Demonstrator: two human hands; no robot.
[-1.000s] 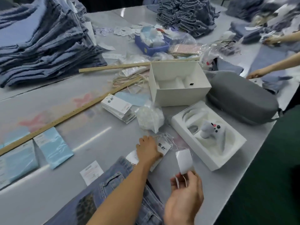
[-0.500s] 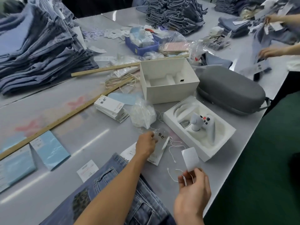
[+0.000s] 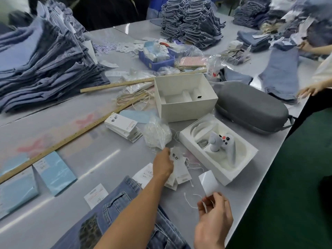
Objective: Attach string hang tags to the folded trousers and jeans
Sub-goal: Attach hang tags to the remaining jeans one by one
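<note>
Grey table point(image 3: 75, 178) spread with denim and paper, seen from above.

At ten o'clock, tall stack of folded jeans point(image 3: 41, 65); at twelve, second stack point(image 3: 190, 22).

At six o'clock, nearest the wearer, one pair of jeans point(image 3: 115, 209) lying flat, waistband and pocket showing. Soft, heavy for cloth, floppy if lifted by a corner; probably best caught at a belt loop or the waistband, where a string can pass through.

At three o'clock, grey case point(image 3: 251, 108); toward centre, open white box point(image 3: 183, 97) and white tray point(image 3: 221, 155) holding a controller.

Just below centre, loose pile of hang tags point(image 3: 177, 175) touching the jeans' upper edge. Left hand point(image 3: 162, 165) resting on the pile, fingers curled over the top tag; whether that tag is actually pinched cannot be told.

At five o'clock, right hand point(image 3: 213, 221) raised off the table, thumb and fingertips pinching a small white tag point(image 3: 208, 182) by its lower edge, thin white string point(image 3: 190, 200) trailing from the fingers. Card stiff but light, easily creased; string limp and slippery, likely to snag or slide free, so better held near the knot or the tag's hole.
</note>
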